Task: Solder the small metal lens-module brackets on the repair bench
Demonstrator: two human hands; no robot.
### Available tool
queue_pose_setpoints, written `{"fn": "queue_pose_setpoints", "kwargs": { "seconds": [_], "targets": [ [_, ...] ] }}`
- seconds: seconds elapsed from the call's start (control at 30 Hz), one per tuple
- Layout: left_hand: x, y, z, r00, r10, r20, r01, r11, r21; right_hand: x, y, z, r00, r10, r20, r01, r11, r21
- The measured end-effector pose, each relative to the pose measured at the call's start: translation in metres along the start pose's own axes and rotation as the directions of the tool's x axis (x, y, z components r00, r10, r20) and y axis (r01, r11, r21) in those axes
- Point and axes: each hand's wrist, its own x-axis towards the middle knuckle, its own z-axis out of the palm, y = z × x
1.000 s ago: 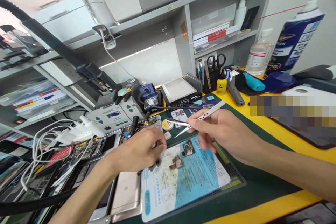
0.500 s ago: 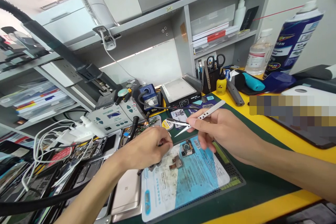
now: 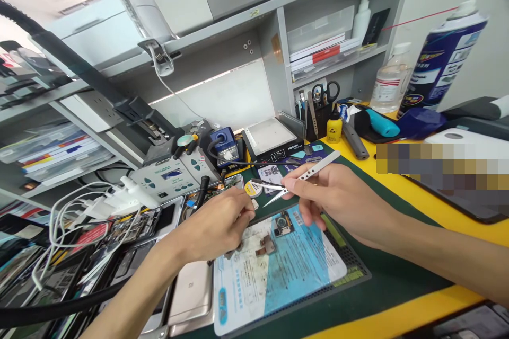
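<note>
Left hand [image 3: 222,222] shifted slightly left; any grip hidden.

And here we see two bare hands, the left hand [image 3: 222,222] and the right hand [image 3: 334,190], both slim, with slender fingers [image 3: 315,213] on the right one. Look at the wrists: the left wrist [image 3: 173,248] is narrow, the right wrist [image 3: 384,229] just as trim. Now down the arms, and it's bare skin all along, smooth on the left forearm [image 3: 133,288] and on the right forearm [image 3: 437,257], each broadening gently away from the wrist. Fingernail detail? Too small to tell from here.
</note>
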Motion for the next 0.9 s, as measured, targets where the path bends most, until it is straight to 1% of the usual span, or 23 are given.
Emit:
{"fn": "queue_pose_setpoints", "kwargs": {
  "seconds": [0.13, 0.3, 0.4, 0.53, 0.9],
  "targets": [
    [-0.007, -0.002, -0.008, 0.999, -0.045, 0.008, 0.045, 0.999, -0.002, 0.000, 0.000, -0.001, 1.000, -0.006, 0.006, 0.006, 1.000, -0.014],
    [-0.014, 0.000, -0.016, 0.993, -0.100, 0.060, 0.101, 0.995, -0.020, -0.001, 0.000, -0.001, 1.000, -0.003, 0.010, 0.003, 1.000, -0.024],
    [-0.016, 0.001, -0.016, 0.989, -0.121, 0.084, 0.125, 0.992, -0.036, 0.000, 0.002, -0.001, 1.000, -0.004, 0.015, 0.005, 1.000, -0.022],
    [-0.015, 0.001, -0.013, 0.986, -0.144, 0.085, 0.148, 0.989, -0.032, 0.000, 0.003, -0.001, 1.000, -0.001, 0.012, 0.002, 1.000, -0.030],
    [-0.014, 0.002, -0.011, 0.987, -0.132, 0.090, 0.136, 0.990, -0.041, 0.000, 0.002, -0.002, 1.000, -0.013, 0.012, 0.013, 0.999, -0.039]
  ]
}}
